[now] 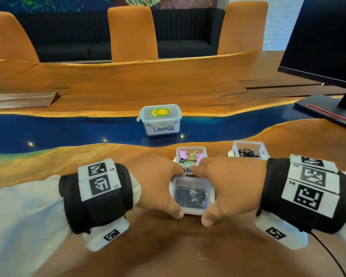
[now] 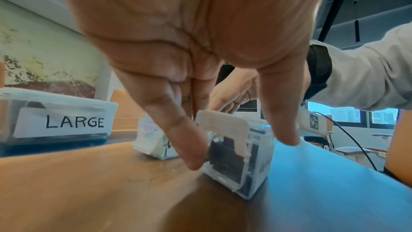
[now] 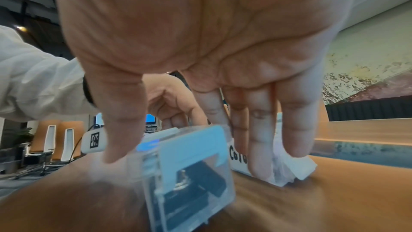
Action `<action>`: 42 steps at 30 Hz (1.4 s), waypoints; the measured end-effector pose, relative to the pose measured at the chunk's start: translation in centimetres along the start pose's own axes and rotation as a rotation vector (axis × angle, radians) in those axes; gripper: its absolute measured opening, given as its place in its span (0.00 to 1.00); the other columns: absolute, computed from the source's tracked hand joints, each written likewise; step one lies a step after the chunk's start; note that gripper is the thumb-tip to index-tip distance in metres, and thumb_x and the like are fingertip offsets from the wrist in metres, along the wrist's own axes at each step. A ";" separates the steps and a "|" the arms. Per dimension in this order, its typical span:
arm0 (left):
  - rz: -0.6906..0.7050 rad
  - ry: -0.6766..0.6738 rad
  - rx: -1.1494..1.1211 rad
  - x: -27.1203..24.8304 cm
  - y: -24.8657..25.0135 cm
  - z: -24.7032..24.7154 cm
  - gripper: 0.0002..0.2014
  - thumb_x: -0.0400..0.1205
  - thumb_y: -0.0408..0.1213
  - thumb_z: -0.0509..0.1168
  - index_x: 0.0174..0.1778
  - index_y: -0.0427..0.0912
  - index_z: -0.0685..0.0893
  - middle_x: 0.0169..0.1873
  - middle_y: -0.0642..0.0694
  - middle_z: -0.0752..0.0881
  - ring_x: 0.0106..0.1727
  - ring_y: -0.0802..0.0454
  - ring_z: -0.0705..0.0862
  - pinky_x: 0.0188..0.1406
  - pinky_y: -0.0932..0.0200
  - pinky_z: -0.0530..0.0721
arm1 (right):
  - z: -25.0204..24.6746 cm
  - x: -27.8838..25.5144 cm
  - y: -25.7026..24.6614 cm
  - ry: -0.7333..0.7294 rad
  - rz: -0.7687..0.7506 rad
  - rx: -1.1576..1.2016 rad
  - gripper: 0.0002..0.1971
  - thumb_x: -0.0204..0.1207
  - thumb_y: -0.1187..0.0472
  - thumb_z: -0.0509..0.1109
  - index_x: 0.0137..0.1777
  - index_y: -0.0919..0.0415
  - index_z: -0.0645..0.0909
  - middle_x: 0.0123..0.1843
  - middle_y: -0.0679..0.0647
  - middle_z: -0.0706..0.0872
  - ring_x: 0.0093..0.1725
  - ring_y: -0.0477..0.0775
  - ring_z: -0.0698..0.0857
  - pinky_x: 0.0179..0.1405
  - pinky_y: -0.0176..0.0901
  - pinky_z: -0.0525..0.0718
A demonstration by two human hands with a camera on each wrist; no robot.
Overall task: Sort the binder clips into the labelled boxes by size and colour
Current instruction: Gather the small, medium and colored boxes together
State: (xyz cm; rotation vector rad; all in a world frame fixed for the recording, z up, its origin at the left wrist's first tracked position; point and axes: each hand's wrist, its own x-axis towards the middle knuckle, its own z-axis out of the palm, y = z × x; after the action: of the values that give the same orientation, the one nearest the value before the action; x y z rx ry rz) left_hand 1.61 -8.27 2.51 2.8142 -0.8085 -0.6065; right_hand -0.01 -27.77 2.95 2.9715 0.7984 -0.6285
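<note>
We hold a small clear box (image 1: 192, 194) of black clips (image 1: 190, 193) between both hands, on the wooden near part of the table (image 1: 108, 246). Its lid is on, and a side latch (image 2: 225, 130) hangs down the wall that the left wrist view shows.

Our left hand (image 1: 158, 184) clasps the box from the left, thumb at the near corner and fingers (image 2: 178, 130) down the far-left side. Our right hand (image 1: 226, 186) clasps it from the right, thumb near the front edge, fingers (image 3: 258, 130) reaching down behind it. The fingers look fairly straight, pressed to the walls.

Just behind stands an open box (image 1: 191, 154) with pink and other coloured clips; its label is mostly hidden, showing only "Colo" from the right wrist. To its right sits another open box (image 1: 248, 149) of small black clips. Farther back, on the blue strip of the table, a lidded box marked LARGE (image 1: 161, 120) stands apart. A monitor (image 1: 324, 47) is at far right, with orange chairs (image 1: 132, 33) across the table.
</note>
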 end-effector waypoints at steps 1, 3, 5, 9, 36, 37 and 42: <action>-0.010 0.015 -0.011 0.0 -0.1 -0.5 0.29 0.65 0.65 0.79 0.60 0.59 0.83 0.48 0.60 0.86 0.49 0.60 0.84 0.53 0.52 0.87 | -0.4 -0.1 0.0 0.004 -0.011 0.011 0.42 0.59 0.27 0.77 0.69 0.47 0.74 0.60 0.46 0.82 0.56 0.51 0.84 0.57 0.52 0.87; -0.023 0.057 -0.045 0.1 -0.3 -1.9 0.31 0.64 0.64 0.80 0.62 0.60 0.83 0.49 0.60 0.86 0.49 0.61 0.85 0.54 0.53 0.87 | -1.8 -0.2 0.2 0.049 -0.024 0.004 0.36 0.63 0.33 0.79 0.68 0.47 0.76 0.58 0.44 0.83 0.54 0.50 0.84 0.56 0.51 0.87; -0.024 0.116 -0.081 0.5 -0.5 -3.7 0.30 0.64 0.64 0.80 0.60 0.60 0.85 0.46 0.61 0.88 0.46 0.63 0.86 0.52 0.54 0.87 | -3.8 0.0 0.9 0.115 -0.011 -0.008 0.32 0.65 0.38 0.78 0.68 0.45 0.76 0.56 0.42 0.83 0.53 0.49 0.83 0.55 0.51 0.86; -0.059 0.188 -0.046 2.9 -0.8 -7.4 0.23 0.65 0.63 0.80 0.52 0.59 0.87 0.37 0.59 0.87 0.40 0.62 0.84 0.45 0.57 0.83 | -7.5 1.5 2.9 0.199 0.049 0.020 0.26 0.67 0.45 0.80 0.64 0.45 0.78 0.46 0.41 0.82 0.43 0.42 0.81 0.41 0.40 0.82; -0.101 -0.039 0.113 8.5 -1.7 -7.9 0.23 0.66 0.63 0.80 0.51 0.56 0.89 0.43 0.59 0.87 0.44 0.60 0.83 0.46 0.59 0.78 | -6.2 5.3 5.3 0.087 0.076 0.067 0.33 0.65 0.38 0.81 0.69 0.50 0.83 0.57 0.45 0.88 0.55 0.51 0.86 0.60 0.55 0.86; -0.092 -0.043 0.132 8.5 -1.5 -8.0 0.23 0.67 0.63 0.79 0.53 0.55 0.89 0.44 0.59 0.87 0.44 0.61 0.82 0.48 0.59 0.78 | -6.3 5.3 5.2 0.080 0.078 0.045 0.33 0.64 0.37 0.81 0.68 0.50 0.83 0.56 0.45 0.88 0.55 0.51 0.86 0.60 0.54 0.86; -0.074 -0.022 0.124 8.5 -1.5 -7.9 0.24 0.67 0.62 0.80 0.54 0.54 0.89 0.44 0.57 0.88 0.44 0.59 0.83 0.50 0.58 0.81 | -6.4 5.2 5.3 0.084 0.090 0.034 0.35 0.64 0.37 0.82 0.70 0.51 0.82 0.55 0.46 0.88 0.55 0.52 0.86 0.59 0.54 0.86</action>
State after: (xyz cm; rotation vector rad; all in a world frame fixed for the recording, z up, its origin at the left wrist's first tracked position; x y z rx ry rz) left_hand 12.23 -11.26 6.41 2.9669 -0.7747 -0.6195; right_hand 9.07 -29.19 6.28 3.0625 0.6593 -0.5213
